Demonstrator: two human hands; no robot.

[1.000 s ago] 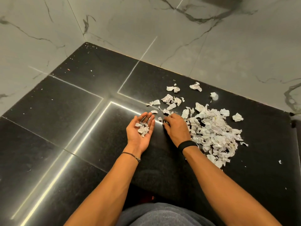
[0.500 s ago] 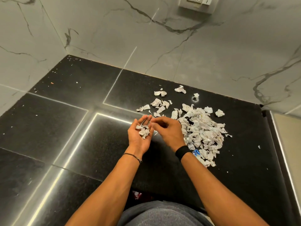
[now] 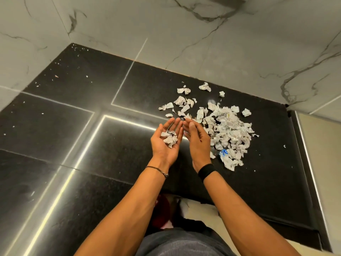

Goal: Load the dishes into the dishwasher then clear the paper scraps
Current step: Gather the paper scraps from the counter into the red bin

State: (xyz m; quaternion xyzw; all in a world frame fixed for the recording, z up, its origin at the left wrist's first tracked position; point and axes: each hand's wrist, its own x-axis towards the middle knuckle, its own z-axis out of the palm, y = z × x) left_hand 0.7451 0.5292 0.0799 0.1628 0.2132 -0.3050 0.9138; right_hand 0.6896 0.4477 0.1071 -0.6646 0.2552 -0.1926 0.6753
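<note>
Step in hand: I judge the scrap-clearing half of the task; no dishes or dishwasher in view
Left hand [image 3: 165,143]: palm up, fingers loosely spread, cupping a small clump of scraps [image 3: 169,138]
Right hand [image 3: 196,139]: open on edge, palm toward the left, empty as far as I see, just beside the left
Paper scraps [image 3: 227,133]: heaped on the black desk [image 3: 118,154] toward its far right corner, strays on the wall side
Heap axis: runs near-to-far, leaning left toward the wall; single pieces show no common heading
Next move: I would sweep more of the heap into the cupped palm without spilling
</note>
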